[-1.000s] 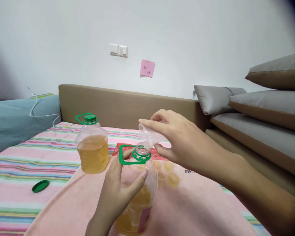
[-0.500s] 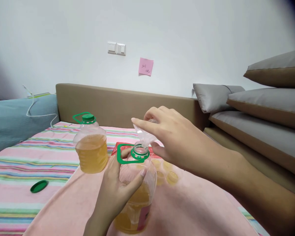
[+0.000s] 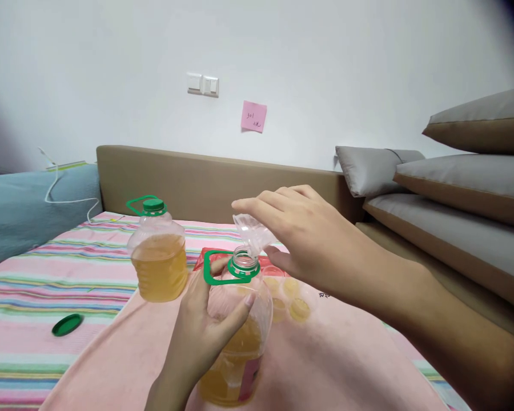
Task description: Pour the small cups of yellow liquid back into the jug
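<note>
My left hand is wrapped around the shoulder of a large clear plastic bottle. Amber liquid fills its lower part; its mouth is uncapped, with a green handle ring at the neck. Above that mouth, my right hand grips a small clear plastic cup from the far side and below. The cup is tipped, its lower end at the bottle's opening; whether liquid is flowing I cannot tell. Behind the bottle stand several small cups of yellowish liquid, some partly hidden.
At left stands a second bottle with a green cap on. A loose green cap lies on the striped sheet. Red plastic shows behind the bottle, on a pink cloth. Grey cushions are stacked at right.
My right hand has shifted slightly right, its fingers straighter over the tipped cup, showing more of it. Black lettering on the pink cloth has come into view. My left hand and the bottle stay put.
</note>
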`<action>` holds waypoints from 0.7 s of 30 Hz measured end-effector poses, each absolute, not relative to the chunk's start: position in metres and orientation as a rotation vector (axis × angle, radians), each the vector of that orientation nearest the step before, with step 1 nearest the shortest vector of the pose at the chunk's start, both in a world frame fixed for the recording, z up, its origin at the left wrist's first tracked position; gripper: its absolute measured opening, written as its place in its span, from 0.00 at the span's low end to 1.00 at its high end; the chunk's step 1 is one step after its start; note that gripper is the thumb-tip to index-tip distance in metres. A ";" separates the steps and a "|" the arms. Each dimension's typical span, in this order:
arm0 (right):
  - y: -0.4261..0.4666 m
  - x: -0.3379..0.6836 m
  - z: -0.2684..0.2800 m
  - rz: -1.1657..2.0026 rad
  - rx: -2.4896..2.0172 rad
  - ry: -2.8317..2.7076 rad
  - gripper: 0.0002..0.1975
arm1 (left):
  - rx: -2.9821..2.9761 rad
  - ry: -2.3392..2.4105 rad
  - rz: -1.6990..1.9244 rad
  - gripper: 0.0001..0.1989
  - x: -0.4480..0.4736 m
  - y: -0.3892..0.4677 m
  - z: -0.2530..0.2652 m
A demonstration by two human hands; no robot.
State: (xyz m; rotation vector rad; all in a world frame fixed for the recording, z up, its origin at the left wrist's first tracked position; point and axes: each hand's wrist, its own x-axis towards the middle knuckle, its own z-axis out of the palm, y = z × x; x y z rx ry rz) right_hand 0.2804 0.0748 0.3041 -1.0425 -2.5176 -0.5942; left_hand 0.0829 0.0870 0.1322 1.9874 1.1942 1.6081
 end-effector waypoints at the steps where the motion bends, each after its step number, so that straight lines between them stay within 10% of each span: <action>1: 0.075 0.281 0.304 -0.579 -1.031 -2.510 0.29 | 1.985 1.197 1.603 0.24 0.083 0.086 0.132; 21: 0.072 0.282 0.299 -0.700 -0.982 -2.498 0.30 | 2.041 1.242 1.606 0.24 0.080 0.090 0.128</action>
